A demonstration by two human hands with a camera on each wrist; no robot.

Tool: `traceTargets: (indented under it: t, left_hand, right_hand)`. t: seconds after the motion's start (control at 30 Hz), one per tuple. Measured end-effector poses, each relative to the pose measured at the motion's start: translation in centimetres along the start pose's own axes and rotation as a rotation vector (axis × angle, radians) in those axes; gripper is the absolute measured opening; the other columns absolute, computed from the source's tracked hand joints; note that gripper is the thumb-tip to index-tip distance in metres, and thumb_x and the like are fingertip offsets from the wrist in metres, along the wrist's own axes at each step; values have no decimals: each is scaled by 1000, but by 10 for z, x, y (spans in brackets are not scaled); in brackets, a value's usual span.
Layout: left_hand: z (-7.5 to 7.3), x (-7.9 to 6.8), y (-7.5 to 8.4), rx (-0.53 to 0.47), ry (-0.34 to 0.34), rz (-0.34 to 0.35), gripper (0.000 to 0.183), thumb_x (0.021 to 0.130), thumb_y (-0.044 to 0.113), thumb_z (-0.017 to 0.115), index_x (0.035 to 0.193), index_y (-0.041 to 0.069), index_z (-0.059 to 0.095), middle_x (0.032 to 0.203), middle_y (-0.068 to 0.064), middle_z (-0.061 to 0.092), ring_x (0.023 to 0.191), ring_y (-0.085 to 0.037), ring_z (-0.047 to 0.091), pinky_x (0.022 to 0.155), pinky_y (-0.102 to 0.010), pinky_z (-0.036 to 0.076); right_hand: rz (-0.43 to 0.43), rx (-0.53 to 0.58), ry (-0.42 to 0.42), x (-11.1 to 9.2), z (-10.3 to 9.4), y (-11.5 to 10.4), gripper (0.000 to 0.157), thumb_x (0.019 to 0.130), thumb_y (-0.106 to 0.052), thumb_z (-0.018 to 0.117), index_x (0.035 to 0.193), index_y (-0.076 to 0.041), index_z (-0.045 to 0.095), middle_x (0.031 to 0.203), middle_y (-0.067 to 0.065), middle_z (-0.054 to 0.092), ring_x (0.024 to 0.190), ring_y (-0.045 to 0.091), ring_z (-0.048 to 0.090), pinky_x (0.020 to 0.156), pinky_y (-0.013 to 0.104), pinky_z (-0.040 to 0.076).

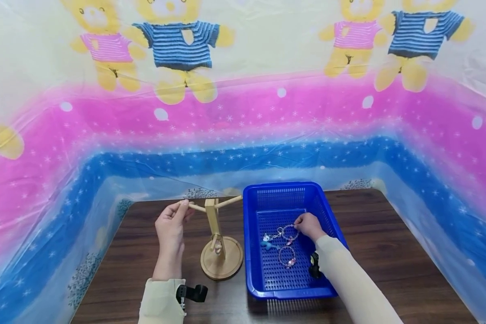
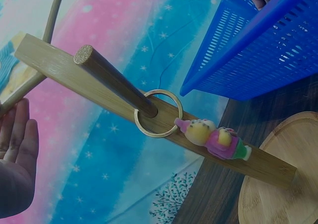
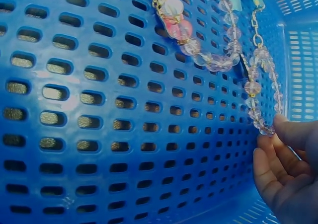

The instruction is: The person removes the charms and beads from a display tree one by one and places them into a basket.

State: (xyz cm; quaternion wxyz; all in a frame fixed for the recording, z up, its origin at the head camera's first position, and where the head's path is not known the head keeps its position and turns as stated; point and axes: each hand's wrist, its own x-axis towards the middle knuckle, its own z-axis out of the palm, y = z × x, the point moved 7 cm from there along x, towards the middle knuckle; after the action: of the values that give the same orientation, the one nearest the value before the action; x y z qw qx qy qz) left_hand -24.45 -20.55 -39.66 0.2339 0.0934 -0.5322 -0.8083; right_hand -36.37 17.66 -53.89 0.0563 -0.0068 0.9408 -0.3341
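Observation:
With thumb and fingers my left hand (image 1: 171, 227) pinches the end of the left arm of a wooden rack (image 1: 213, 220) on a round base. On the rack's lower peg hangs a metal ring (image 2: 159, 92) with a small pink, yellow and green figure charm (image 2: 216, 137). Inside the blue basket (image 1: 251, 270), my right hand (image 1: 309, 226) pinches a clear beaded bracelet (image 3: 253, 105) at its edge. A second beaded bracelet (image 1: 286, 257) with pink beads lies beside it on the basket floor. A turquoise charm on a chain (image 1: 269, 243) lies to their left.
The rack and basket stand side by side on a dark wooden table (image 1: 393, 252). A cloth backdrop (image 1: 243, 117) printed with bears and snowflakes rises behind the table and along its sides. The rack's right arm (image 1: 230, 201) reaches to the basket's rim.

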Motion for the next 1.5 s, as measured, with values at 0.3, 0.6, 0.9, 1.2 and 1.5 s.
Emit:
traceTargets:
  t: [0.3,0.6,0.9,1.2,1.5]
  left_hand:
    - [2,0,1,3,-5,-5,26,98,1,65,80,18,72,71,12,77,68,1,74,68,-15,61]
    - [3,1,1,-35,-8,-5,28,98,-3,63,78,16,71,70,10,77,67,0,74,68,-15,62]
    - [2,0,2,-3,-6,-1,24,98,0,65,81,16,72,71,11,77,67,1,74,68,-15,61]
    - [2,-1,2,-12,-5,-11,28,98,-2,64,78,17,72,71,11,77,67,1,74,68,-15,61]
    - [0,-1,2,-6,2,-17,27,98,-1,64,79,17,72,71,10,77,67,0,74,70,-16,63]
  right_hand:
    - [7,-12,32,4,0,5,7,91,-2,70,89,5,73,93,18,74,81,27,67,79,45,60]
    - [20,-33,23,3,1,3,9,93,-2,69,89,3,75,97,18,76,83,26,68,81,45,61]
    - [16,-41,12,2,4,4,12,94,-2,67,88,3,75,98,19,76,81,25,69,84,46,62]
    - [2,-44,-5,4,5,4,14,91,-1,69,77,2,72,78,10,72,68,18,60,71,36,57]
    - [-73,-66,-42,2,-16,-15,13,93,-2,68,100,7,75,104,24,75,84,27,70,79,44,62]
